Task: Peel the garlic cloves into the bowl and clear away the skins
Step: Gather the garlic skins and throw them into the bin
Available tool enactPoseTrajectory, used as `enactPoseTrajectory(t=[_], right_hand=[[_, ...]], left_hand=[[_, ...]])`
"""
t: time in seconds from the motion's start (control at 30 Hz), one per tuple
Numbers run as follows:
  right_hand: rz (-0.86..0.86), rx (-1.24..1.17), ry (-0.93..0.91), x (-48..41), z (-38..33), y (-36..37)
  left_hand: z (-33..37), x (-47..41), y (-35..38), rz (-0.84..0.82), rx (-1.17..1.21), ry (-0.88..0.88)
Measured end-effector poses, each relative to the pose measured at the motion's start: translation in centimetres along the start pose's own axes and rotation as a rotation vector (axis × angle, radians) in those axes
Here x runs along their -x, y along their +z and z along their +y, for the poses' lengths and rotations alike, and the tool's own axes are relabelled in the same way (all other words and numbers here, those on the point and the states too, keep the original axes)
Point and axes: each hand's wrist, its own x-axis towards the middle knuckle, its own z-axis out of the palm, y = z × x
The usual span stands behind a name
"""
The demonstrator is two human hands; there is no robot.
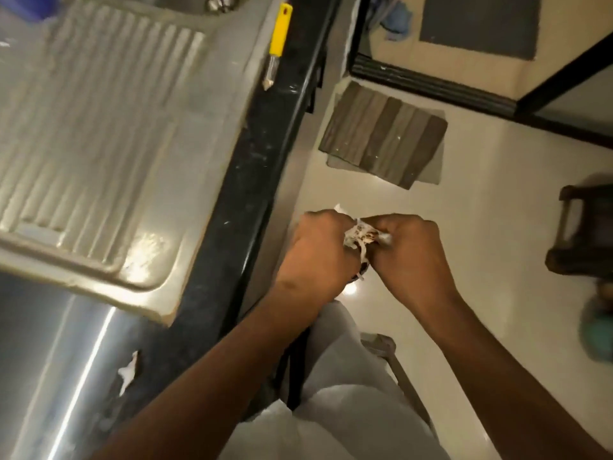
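Note:
Both of my hands are held out over the floor, to the right of the black counter edge (pixel 252 180). My left hand (pixel 315 250) and my right hand (pixel 408 250) are curled into fists and together grip a bunch of white, papery garlic skins (pixel 360 239). Strips of skin hang down between the fists. One loose scrap of skin (pixel 127 373) lies on the counter near its front edge. No bowl and no cloves are in view.
A steel sink drainboard (pixel 99 127) fills the left. A yellow-handled knife (pixel 277 44) lies by the counter edge. On the pale floor lie a striped brown mat (pixel 384 141); a dark stool (pixel 583 234) stands at the right. A black door frame (pixel 431 84) runs behind.

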Motion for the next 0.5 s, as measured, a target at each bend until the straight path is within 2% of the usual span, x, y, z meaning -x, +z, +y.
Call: enactPoseTrajectory(t=[0.2, 0.3, 0.5], right_hand=[[-0.07, 0.04, 0.156, -3.8, 11.5, 4.5], [-0.056, -0.041, 0.229, -5.8, 17.1, 8.4], [-0.027, -0.228, 0.248, -9.3, 25.3, 15.6]], left_hand=[[-3.5, -6.1, 11.0, -0.197, -0.054, -0.096], [-6.5, -8.7, 15.9, -0.224, -0.056, -0.167], [-13.6, -13.1, 24.9, -0.173, -0.004, -0.234]])
